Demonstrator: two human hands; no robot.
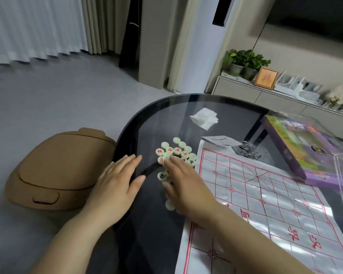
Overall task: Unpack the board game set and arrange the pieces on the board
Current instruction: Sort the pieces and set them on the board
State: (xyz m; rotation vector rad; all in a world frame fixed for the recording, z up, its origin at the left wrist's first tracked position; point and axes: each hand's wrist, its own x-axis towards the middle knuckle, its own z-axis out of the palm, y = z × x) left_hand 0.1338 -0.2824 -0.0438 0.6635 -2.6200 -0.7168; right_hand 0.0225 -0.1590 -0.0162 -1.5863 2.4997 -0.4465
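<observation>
Pale green round game pieces (176, 153) are heaped at frame centre on the dark round glass worktop (151, 119), just left of the white red-gridded board sheet (255, 194); the right hand (186, 184), fingers (172, 165) straight, covers several pieces; the left hand (117, 180) lies flat and empty beside them; the purple game box (297, 147) is cut off at right; a tan lidded bin (55, 167) sits on the floor at left.

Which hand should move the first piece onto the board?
Right hand: its fingers lie over the pieces and it is next to the board; the left hand is farther away, beyond the pieces.
</observation>
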